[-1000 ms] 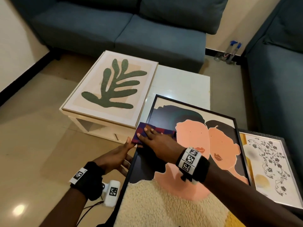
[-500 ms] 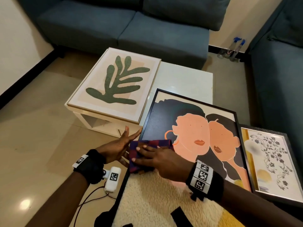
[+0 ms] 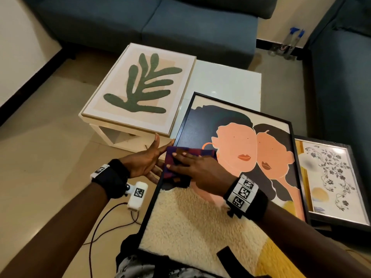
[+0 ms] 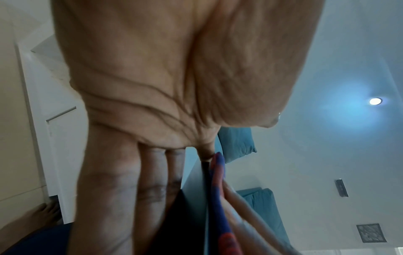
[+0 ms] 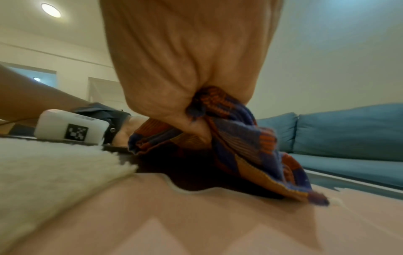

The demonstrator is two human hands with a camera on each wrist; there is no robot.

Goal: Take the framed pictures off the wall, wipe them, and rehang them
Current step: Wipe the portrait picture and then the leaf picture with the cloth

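Note:
A black-framed picture of two faces (image 3: 241, 137) leans from the low table's edge towards me. A blue-and-red checked cloth (image 3: 200, 153) lies on its left part, and my right hand (image 3: 192, 167) presses flat on it with fingers spread. In the right wrist view the cloth (image 5: 240, 138) bunches under my palm (image 5: 185, 69) on the picture's surface (image 5: 196, 224). My left hand (image 3: 154, 157) has straight fingers against the frame's left edge, thumb up. In the left wrist view its fingers (image 4: 152, 172) lie behind the frame, beside the cloth (image 4: 218, 189).
A leaf picture in a pale frame (image 3: 140, 87) lies on the white table (image 3: 226, 85). A floral picture (image 3: 331, 177) lies to the right. Blue sofas stand behind (image 3: 160, 23) and on the right (image 3: 345, 87). Spray bottles (image 3: 289, 43) stand in the corner. A cable (image 3: 104, 223) trails on the floor.
My right hand has slid the cloth down the picture's left side, from near the top corner towards me. My left hand's fingers have straightened along the frame's edge.

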